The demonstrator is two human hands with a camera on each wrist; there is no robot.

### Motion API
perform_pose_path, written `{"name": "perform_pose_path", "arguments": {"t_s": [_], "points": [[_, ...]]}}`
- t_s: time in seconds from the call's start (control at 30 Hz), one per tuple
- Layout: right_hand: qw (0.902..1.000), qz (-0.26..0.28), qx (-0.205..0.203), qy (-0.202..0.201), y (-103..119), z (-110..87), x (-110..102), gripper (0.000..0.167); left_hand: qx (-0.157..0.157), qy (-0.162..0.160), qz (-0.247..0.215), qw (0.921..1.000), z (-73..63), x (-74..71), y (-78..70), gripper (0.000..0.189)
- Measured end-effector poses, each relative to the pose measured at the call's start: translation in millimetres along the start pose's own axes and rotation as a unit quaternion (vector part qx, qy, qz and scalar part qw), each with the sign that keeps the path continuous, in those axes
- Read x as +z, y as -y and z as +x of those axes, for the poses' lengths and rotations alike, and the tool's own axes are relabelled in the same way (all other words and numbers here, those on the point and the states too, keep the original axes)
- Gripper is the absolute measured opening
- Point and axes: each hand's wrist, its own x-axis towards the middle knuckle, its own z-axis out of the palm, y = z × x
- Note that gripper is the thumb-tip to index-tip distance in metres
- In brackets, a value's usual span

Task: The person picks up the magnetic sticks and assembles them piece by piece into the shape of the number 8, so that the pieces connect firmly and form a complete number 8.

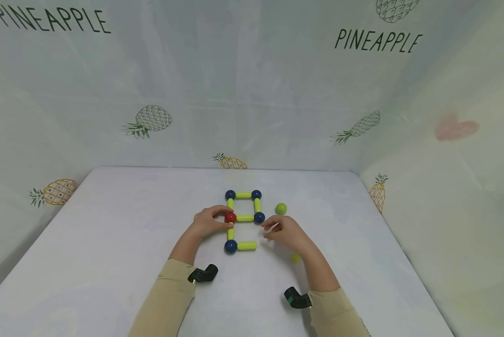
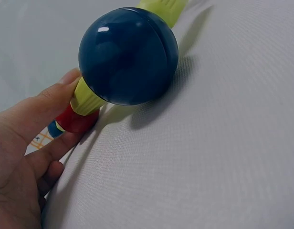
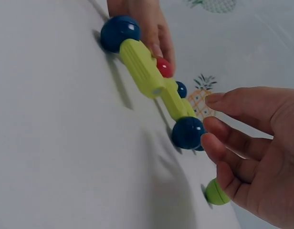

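A flat figure of magnetic balls and yellow-green rods lies on the white table. My left hand (image 1: 209, 222) grips it at the red ball (image 1: 230, 217); its thumb lies against the yellow rod (image 2: 85, 98) beside that ball. Closest in the left wrist view is the figure's near blue ball (image 2: 129, 56), from which a yellow rod (image 1: 247, 245) sticks out to the right with a free end. My right hand (image 1: 289, 232), fingers loosely bent and holding nothing, hovers just right of another blue ball (image 1: 259, 217); whether a fingertip touches it I cannot tell.
A loose green ball (image 1: 281, 208) sits right of the figure, behind my right hand. Another yellow-green piece (image 1: 296, 258) is partly hidden by my right forearm. A pineapple-print cloth (image 1: 252, 93) hangs behind the table (image 1: 108, 224).
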Motion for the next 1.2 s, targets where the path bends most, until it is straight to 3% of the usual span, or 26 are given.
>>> {"name": "perform_pose_path", "arguments": {"t_s": [0.33,0.67,1.2], "points": [[0.9974,0.004,0.037,-0.061,-5.1,4.7,-14.7,0.023,-0.007,-0.003,-0.005,1.0,0.1,0.9,1.9,0.044],[0.9889,0.02,0.076,-0.127,-13.6,15.0,-25.6,0.025,0.001,-0.005,-0.002,1.0,0.5,2.1,3.7,0.042],[0.984,0.034,0.106,-0.14,-25.4,31.5,-25.2,0.04,0.001,-0.009,-0.002,1.0,1.6,3.8,4.2,0.041]]}}
